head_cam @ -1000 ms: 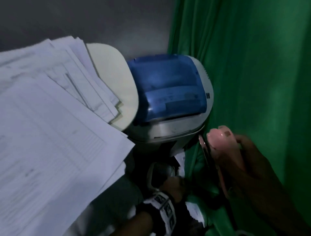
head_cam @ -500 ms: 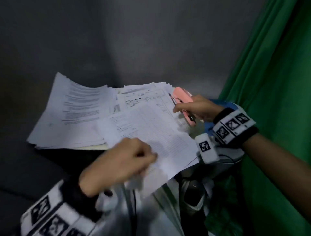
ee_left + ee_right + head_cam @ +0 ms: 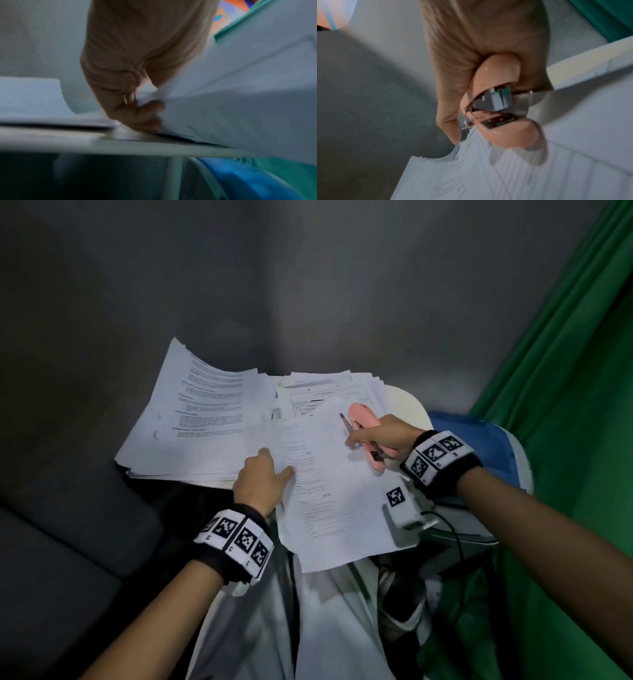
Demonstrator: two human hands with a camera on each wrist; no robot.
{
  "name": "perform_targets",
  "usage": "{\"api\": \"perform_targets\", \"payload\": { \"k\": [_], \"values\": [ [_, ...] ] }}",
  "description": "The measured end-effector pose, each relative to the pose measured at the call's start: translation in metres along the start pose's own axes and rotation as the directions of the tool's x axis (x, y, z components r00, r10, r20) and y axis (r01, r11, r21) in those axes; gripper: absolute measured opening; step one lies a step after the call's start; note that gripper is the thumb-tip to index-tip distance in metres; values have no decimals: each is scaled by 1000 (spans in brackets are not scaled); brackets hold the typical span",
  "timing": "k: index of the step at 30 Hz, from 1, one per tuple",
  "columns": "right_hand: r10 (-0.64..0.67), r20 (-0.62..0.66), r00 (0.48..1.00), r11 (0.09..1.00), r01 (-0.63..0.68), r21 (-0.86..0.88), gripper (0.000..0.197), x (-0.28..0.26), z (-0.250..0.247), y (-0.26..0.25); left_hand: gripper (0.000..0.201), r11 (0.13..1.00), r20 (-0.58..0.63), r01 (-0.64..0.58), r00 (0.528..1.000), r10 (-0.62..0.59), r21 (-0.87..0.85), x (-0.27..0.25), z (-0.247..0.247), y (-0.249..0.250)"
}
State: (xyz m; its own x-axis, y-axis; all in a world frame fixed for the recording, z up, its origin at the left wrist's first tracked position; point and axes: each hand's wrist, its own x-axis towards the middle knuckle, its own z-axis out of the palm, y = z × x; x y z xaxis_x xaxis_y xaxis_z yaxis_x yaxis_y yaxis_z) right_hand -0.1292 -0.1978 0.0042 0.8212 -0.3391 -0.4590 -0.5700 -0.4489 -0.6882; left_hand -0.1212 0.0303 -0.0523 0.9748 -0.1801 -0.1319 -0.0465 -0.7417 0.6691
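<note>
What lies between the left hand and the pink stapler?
Only the printed top sheets: the left hand grips their left edge, the right hand holds the pink stapler at their far right corner. The head view shows it.

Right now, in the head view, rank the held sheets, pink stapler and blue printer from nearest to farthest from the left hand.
1. Held sheets: in the left hand's grip.
2. Pink stapler: right, in the right hand.
3. Blue printer: far right.

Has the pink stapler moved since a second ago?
Yes. The pink stapler, in the right hand, was low in front of the blue printer; now it is over the top sheet on the table, left of the printer.
</note>
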Motion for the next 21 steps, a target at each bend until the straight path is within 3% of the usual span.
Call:
{"api": "perform_targets", "payload": {
  "k": [2, 5, 7, 10, 12, 14, 15, 18, 21],
  "values": [
    [-58, 0, 998, 995, 58, 81, 30, -9, 0, 5, 36, 995, -31, -45, 999, 43, -91, 0, -2, 1],
    [-259, -118, 959, 951, 274, 141, 24, -24, -5, 8, 32, 925, -182, -257, 960, 211, -281, -5, -16, 12],
    [-388, -232, 892, 880, 433, 194, 26, -36, -14, 3, 34, 820, -351, -454, 875, 335, -349, -9, -39, 34],
    [-525, -415, 743, 724, 646, 241, 27, -56, -33, -16, 34, 680, -527, -676, 702, 478, -284, -5, -77, 72],
    [-580, -509, 636, 622, 749, 226, 30, -64, -44, -33, 38, 618, -562, -734, 648, 514, -281, 5, -94, 95],
    [-634, -549, 544, 542, 819, 186, 46, -64, -52, -46, 46, 542, -579, -749, 650, 492, -380, 17, -103, 111],
    [-651, -544, 529, 528, 831, 176, 53, -61, -54, -49, 56, 498, -593, -753, 651, 474, -429, 26, -105, 114],
    [-651, -510, 562, 557, 810, 182, 63, -49, -52, -49, 88, 493, -595, -736, 672, 442, -465, 55, -101, 111],
    [-630, -469, 619, 618, 765, 180, 69, -36, -42, -40, 84, 537, -435, -607, 794, 424, -585, 71, -87, 105]
  ]
}}
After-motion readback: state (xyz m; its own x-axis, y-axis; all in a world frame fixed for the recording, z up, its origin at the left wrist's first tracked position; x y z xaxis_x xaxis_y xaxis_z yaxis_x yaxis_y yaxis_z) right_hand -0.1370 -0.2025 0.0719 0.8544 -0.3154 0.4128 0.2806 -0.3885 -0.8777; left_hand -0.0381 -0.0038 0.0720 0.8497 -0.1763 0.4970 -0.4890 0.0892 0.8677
